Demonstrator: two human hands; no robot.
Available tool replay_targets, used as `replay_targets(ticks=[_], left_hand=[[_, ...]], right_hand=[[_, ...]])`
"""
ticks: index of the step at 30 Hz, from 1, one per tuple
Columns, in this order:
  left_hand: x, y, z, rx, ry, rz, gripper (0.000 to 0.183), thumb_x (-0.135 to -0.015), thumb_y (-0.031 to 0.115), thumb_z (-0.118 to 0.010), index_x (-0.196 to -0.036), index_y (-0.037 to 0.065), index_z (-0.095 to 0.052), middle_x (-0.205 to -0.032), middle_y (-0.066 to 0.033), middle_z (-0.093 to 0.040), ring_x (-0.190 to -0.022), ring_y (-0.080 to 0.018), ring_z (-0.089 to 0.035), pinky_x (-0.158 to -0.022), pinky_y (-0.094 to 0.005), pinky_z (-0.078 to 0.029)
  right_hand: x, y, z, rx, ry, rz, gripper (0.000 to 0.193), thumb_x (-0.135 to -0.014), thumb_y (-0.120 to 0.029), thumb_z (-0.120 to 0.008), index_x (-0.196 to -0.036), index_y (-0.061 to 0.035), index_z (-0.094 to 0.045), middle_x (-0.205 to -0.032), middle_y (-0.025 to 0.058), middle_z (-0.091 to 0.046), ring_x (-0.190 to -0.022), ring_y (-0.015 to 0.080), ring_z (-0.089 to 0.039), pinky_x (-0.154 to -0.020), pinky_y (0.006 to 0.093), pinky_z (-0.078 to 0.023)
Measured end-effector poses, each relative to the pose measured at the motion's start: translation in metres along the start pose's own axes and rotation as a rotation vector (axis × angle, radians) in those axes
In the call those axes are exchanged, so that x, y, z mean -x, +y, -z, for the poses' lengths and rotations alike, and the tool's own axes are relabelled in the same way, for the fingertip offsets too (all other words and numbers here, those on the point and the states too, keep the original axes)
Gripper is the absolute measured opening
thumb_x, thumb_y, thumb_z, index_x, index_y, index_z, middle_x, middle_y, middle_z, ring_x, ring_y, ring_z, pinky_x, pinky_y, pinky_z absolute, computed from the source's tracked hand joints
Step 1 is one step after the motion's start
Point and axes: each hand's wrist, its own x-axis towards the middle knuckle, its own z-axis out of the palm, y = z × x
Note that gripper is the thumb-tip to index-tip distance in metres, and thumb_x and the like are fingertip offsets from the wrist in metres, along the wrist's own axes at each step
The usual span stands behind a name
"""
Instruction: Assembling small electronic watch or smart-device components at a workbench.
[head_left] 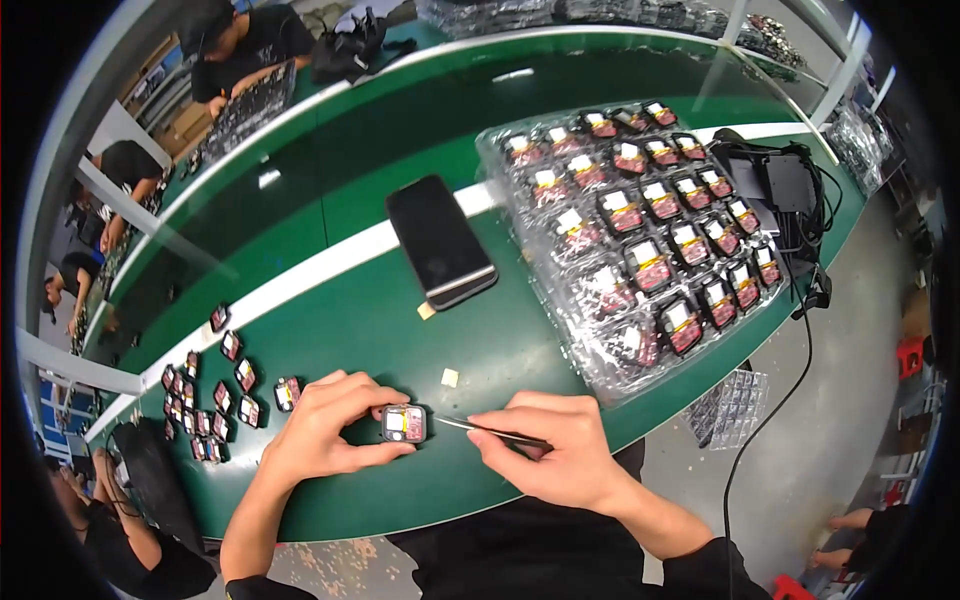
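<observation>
In front of me, just above the green tabletop, my left hand (325, 425) pinches a small square black device (404, 423) between thumb and fingers. Its face shows a white block, a yellow strip and a red circuit board. My right hand (560, 450) grips dark tweezers (515, 438), whose thin tips point left and end a little short of the device's right side. Past my left hand, a similar device (287, 393) lies alone beside a cluster of more such devices (203, 410).
A clear plastic tray (560, 300) with rows of these devices covers the right side. A black smartphone (440, 240) lies behind my hands. Small yellowish pieces (450, 377) dot the green table (330, 300). Black cables (800, 200) hang off the right edge. Other people sit at left.
</observation>
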Motion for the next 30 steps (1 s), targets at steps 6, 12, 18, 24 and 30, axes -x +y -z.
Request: replay_targets(ticks=[6, 12, 18, 24, 30], left_hand=[[-0.078, -0.002, 0.028, 0.243, 0.217, 0.011, 0.048, -0.076, 0.022, -0.1, -0.115, 0.004, -0.079, -0.093, -0.0024, -0.072, -0.072, -0.0086, -0.056, -0.063, -0.0268, -0.044], [-0.234, 0.021, 0.04, 0.01, 0.123, -0.266, 0.045, -0.088, 0.027, -0.092, -0.126, 0.008, -0.078, -0.101, -0.003, -0.065, -0.077, -0.0146, -0.048, -0.071, -0.0322, -0.045], [-0.27, 0.015, 0.015, -0.128, 0.08, -0.377, 0.049, -0.098, 0.027, -0.081, -0.14, 0.004, -0.073, -0.136, -0.0149, -0.074, -0.123, -0.0351, -0.069, -0.108, -0.0467, -0.054], [-0.175, -0.046, 0.048, -0.268, 0.282, -0.166, 0.039, -0.102, 0.022, -0.076, -0.139, 0.009, -0.072, -0.143, -0.0128, -0.072, -0.133, -0.034, -0.066, -0.114, -0.0464, -0.053], [-0.02, -0.184, 0.151, -0.822, 0.353, 0.54, 0.043, -0.101, 0.035, -0.074, -0.138, 0.013, -0.074, -0.143, -0.0157, -0.071, -0.135, -0.0355, -0.066, -0.113, -0.0474, -0.054]], right_hand=[[-0.001, 0.0, 0.007, -0.052, 0.0, -0.01, 0.015, -0.092, -0.003, -0.084, -0.107, 0.0005, -0.083, -0.077, 0.0056, -0.07, -0.055, 0.0125, -0.059, -0.05, 0.03, -0.043], [0.0, 0.005, -0.001, -0.066, 0.048, 0.024, 0.014, -0.091, -0.003, -0.087, -0.105, 0.0006, -0.086, -0.072, 0.0031, -0.069, -0.057, 0.0063, -0.057, -0.05, 0.0247, -0.04], [0.001, -0.002, 0.002, -0.006, 0.054, -0.041, 0.017, -0.088, 0.0, -0.085, -0.105, 0.0028, -0.085, -0.075, 0.0071, -0.072, -0.06, 0.0109, -0.065, -0.055, 0.0267, -0.048], [-0.003, 0.001, 0.004, 0.01, 0.024, -0.035, 0.016, -0.087, 0.001, -0.086, -0.103, 0.0014, -0.085, -0.071, 0.0056, -0.069, -0.058, 0.0097, -0.061, -0.053, 0.0257, -0.044], [-0.004, -0.001, 0.0, -0.03, 0.013, -0.025, 0.016, -0.087, 0.001, -0.086, -0.103, 0.0027, -0.085, -0.07, 0.0054, -0.068, -0.057, 0.0097, -0.06, -0.053, 0.0259, -0.042]])
